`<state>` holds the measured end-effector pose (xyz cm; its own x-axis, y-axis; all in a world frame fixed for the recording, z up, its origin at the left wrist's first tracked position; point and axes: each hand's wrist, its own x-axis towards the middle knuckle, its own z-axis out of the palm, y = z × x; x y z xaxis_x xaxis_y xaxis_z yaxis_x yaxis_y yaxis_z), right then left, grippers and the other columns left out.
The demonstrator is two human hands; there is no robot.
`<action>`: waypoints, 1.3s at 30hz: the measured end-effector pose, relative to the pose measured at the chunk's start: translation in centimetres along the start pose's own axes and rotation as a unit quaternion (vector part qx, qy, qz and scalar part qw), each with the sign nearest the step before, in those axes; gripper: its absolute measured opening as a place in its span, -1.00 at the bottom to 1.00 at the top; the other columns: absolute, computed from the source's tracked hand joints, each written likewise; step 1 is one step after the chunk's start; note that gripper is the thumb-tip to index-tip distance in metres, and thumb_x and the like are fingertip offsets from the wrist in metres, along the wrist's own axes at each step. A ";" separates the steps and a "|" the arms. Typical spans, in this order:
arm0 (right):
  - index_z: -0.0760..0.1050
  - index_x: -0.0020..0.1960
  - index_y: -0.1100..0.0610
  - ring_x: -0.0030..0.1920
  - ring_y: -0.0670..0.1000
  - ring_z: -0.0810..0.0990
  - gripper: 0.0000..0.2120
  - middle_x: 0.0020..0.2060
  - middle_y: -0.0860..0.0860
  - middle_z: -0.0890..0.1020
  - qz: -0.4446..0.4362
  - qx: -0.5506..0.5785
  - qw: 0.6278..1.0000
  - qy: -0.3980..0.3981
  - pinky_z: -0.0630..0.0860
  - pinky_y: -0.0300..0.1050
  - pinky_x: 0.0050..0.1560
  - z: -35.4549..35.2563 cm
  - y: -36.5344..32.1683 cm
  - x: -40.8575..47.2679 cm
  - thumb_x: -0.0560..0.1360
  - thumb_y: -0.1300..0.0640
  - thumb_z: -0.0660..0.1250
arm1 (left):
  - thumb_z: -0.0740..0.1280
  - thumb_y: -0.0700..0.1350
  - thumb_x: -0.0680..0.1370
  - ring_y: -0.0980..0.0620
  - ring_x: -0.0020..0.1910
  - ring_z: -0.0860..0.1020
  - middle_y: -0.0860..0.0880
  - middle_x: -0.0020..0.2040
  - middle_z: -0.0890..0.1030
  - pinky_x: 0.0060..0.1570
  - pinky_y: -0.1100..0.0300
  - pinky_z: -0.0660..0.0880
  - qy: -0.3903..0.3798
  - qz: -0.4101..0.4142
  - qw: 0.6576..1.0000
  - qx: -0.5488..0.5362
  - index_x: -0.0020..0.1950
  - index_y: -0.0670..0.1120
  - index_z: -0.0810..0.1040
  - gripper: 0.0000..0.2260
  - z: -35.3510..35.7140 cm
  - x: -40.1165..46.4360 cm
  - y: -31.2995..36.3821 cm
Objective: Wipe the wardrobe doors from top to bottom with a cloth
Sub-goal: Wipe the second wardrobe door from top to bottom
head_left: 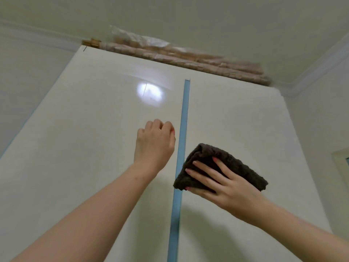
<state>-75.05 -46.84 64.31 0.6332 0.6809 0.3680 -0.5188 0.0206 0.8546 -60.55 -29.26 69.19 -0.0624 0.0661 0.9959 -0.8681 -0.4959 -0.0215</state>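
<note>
I look up at a tall white wardrobe. Its left door (pixel 90 129) and right door (pixel 236 118) meet at a blue vertical strip (pixel 184 118). My right hand (pixel 224 184) presses a folded dark brown cloth (pixel 238 167) flat against the right door, just right of the strip, fingers spread straight over it. My left hand (pixel 154 142) is raised in front of the left door beside the strip, fingers loosely curled, holding nothing.
Plastic-wrapped rolled bundles (pixel 170 53) lie on top of the wardrobe under the ceiling. A bright light reflection (pixel 150 94) shows on the left door. A framed object (pixel 341 163) hangs on the right wall. Cornice runs along the ceiling.
</note>
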 end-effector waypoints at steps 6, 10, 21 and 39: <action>0.25 0.47 0.03 0.45 0.27 0.22 -0.49 0.44 0.16 0.31 0.149 -0.011 0.987 0.054 0.18 0.31 0.34 5.3 6.8 1.5 0.55 0.25 -0.02 | 0.04 -0.01 0.62 -0.08 0.12 0.41 -0.08 0.12 0.49 0.02 0.07 0.31 -0.005 0.008 0.997 0.077 0.19 -0.07 0.43 -0.72 1.5 6.2 0.7; 0.27 0.47 0.06 0.44 0.31 0.22 -0.38 0.42 0.20 0.33 0.257 0.010 0.962 0.089 0.21 0.38 0.35 6.9 10.4 3.9 0.43 0.30 0.25 | 0.03 -0.02 0.61 -0.11 0.14 0.40 -0.12 0.14 0.48 0.04 0.04 0.32 0.010 0.011 0.996 0.090 0.21 -0.09 0.42 -0.72 1.7 8.6 0.5; 0.02 0.53 -0.10 0.51 0.11 0.03 -0.53 0.51 0.05 0.14 0.485 0.171 0.849 0.123 0.00 0.17 0.46 10.5 17.0 13.1 0.65 0.08 -0.01 | 0.02 0.00 0.61 -0.09 0.10 0.41 -0.09 0.10 0.49 0.02 0.05 0.34 0.054 0.073 0.991 0.097 0.18 -0.07 0.42 -0.72 4.0 12.2 0.0; 0.14 0.49 -0.13 0.52 0.16 -0.08 -0.59 0.53 0.05 0.07 0.479 0.283 0.831 -0.008 -0.14 0.31 0.45 16.4 14.9 14.5 0.65 -0.01 -0.08 | 0.09 -0.03 0.59 -0.11 0.06 0.44 -0.08 0.05 0.55 0.00 0.03 0.33 0.122 0.032 0.991 0.042 0.11 -0.05 0.49 -0.77 9.7 11.5 1.5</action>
<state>-64.18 -48.69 88.36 0.0956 0.1775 0.9795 -0.4391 -0.8755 0.2015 -57.78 -37.66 81.46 -0.2424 0.2342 0.9415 -0.8151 -0.5755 -0.0667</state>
